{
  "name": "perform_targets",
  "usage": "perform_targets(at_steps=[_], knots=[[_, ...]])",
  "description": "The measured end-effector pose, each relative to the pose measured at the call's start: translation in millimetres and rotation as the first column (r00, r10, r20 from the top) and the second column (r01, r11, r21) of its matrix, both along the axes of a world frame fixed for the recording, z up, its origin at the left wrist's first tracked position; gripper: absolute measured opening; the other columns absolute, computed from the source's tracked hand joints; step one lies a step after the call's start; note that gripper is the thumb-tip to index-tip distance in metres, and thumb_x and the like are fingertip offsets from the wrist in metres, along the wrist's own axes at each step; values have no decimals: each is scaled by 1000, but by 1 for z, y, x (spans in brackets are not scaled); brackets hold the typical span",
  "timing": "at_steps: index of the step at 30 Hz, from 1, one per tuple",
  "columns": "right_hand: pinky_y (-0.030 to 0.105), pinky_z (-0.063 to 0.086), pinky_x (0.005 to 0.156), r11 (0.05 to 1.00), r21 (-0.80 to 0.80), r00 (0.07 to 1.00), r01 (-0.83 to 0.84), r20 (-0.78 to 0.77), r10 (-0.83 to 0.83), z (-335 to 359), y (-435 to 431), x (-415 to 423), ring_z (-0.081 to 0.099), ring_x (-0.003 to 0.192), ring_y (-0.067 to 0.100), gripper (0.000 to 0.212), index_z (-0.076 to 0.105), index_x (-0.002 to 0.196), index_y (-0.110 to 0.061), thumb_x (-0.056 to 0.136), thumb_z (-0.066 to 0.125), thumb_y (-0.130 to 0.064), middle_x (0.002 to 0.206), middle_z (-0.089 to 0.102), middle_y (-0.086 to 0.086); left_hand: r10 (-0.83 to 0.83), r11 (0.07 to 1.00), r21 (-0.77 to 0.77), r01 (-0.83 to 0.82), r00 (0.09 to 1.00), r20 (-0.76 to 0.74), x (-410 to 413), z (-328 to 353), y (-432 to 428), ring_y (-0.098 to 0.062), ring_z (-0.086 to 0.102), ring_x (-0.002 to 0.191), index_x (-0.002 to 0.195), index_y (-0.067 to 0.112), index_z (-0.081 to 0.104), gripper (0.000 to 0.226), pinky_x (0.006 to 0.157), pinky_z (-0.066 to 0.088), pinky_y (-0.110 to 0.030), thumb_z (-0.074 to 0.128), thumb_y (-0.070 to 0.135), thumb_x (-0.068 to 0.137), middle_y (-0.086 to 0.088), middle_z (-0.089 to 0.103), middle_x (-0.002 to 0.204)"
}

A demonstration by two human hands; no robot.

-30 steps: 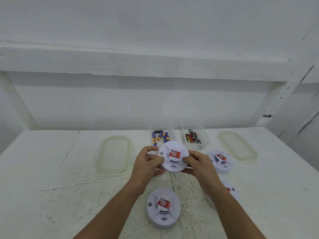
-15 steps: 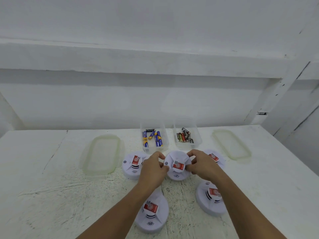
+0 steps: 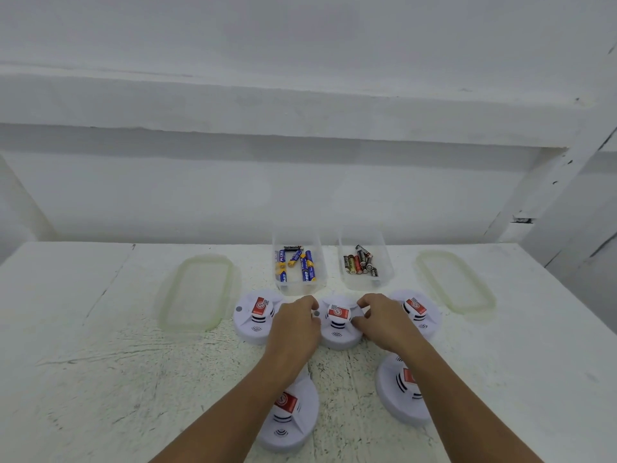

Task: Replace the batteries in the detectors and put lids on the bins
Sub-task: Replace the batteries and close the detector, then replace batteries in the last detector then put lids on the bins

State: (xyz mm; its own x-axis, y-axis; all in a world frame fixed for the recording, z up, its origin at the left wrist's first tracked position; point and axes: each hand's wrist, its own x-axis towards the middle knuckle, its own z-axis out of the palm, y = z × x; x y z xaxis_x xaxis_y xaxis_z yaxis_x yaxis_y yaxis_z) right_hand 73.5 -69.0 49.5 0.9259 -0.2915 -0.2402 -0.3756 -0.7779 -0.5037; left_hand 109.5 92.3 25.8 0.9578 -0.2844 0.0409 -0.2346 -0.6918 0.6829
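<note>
Several white round detectors with red stickers lie on the white table. The middle detector (image 3: 338,324) rests on the table, with my left hand (image 3: 295,325) on its left edge and my right hand (image 3: 384,320) on its right edge. Other detectors sit at the left (image 3: 255,315), the right (image 3: 417,310), the near left (image 3: 290,416) and the near right (image 3: 400,392); my forearms partly cover the near two. Behind them stand a clear bin of blue and yellow batteries (image 3: 297,265) and a clear bin of red and black batteries (image 3: 364,264). Both bins are uncovered.
Two translucent lids lie flat on the table, one at the left (image 3: 197,292) and one at the right (image 3: 454,280). A white wall with a ledge rises right behind the bins. The table's right edge runs beside a white post.
Both hands have lowered the middle detector from in front of me down onto the table between the others. The camera has tilted so more detectors show.
</note>
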Motion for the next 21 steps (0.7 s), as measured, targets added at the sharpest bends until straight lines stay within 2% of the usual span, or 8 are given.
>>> perform_targets(at_steps=[3, 6, 8, 11, 14, 17, 19, 21], knots=[[26, 43, 72, 1000, 11, 999, 24, 25, -25, -2, 0, 1, 55, 84, 16, 38, 49, 130, -13, 94, 53, -26, 117, 62, 9, -14, 997, -71, 17, 999, 53, -1, 5, 7, -11, 64, 92, 119, 16, 60, 28, 81, 50, -23, 59, 18, 92, 1, 66, 113], [25, 42, 76, 994, -80, 979, 70, 196, -53, 4, 5, 3, 58, 92, 17, 31, 52, 126, -12, 98, 45, -21, 117, 62, 8, 51, 982, -189, -20, 986, 160, 1, 14, 23, 0, 60, 76, 114, 18, 62, 25, 68, 43, -8, 63, 16, 89, 9, 65, 106], [25, 42, 78, 992, -86, 937, 87, 344, -52, 9, 13, 5, 58, 96, 18, 28, 55, 122, -11, 97, 45, -18, 113, 61, 7, 122, 973, -219, -74, 968, 218, 6, 14, 39, -7, 60, 80, 112, 16, 64, 26, 73, 44, -15, 63, 13, 87, 7, 66, 104], [27, 48, 78, 999, -29, 893, 29, 449, -13, 16, 33, 8, 58, 86, 14, 22, 59, 113, -12, 96, 46, -16, 104, 60, 4, 228, 967, -169, -191, 946, 233, 15, 6, 63, -20, 52, 97, 111, 14, 65, 28, 81, 41, -28, 65, 12, 83, -3, 64, 109], [19, 46, 68, 995, 10, 906, -102, 414, 89, 19, 64, 13, 61, 77, 10, 22, 61, 110, -10, 97, 46, -17, 98, 63, 4, 291, 957, -52, -286, 943, 163, 17, 1, 85, -26, 40, 110, 120, 17, 61, 35, 90, 39, -35, 65, 24, 86, -9, 54, 120], [25, 47, 76, 988, 27, 959, -151, 245, 139, 16, 94, 17, 62, 90, 18, 30, 59, 120, -7, 97, 46, -20, 110, 65, 8, 263, 963, 34, -266, 963, 63, 14, -3, 95, -27, 37, 119, 130, 19, 52, 42, 97, 35, -34, 59, 28, 90, -10, 46, 128], [29, 50, 73, 990, -7, 977, -144, 156, 143, 11, 111, 20, 63, 90, 25, 29, 60, 112, -2, 96, 45, -21, 107, 64, 13, 213, 976, 42, -214, 977, 22, 11, -8, 99, -26, 44, 116, 133, 19, 50, 44, 95, 38, -31, 58, 28, 90, -10, 46, 128], [23, 40, 56, 987, -76, 986, -142, 74, 148, 7, 122, 24, 58, 83, 24, 19, 55, 94, -5, 96, 44, -20, 94, 59, 11, 147, 989, 16, -147, 989, 0, 10, -12, 101, -24, 51, 109, 134, 18, 49, 44, 89, 40, -27, 57, 26, 91, -11, 49, 126]])
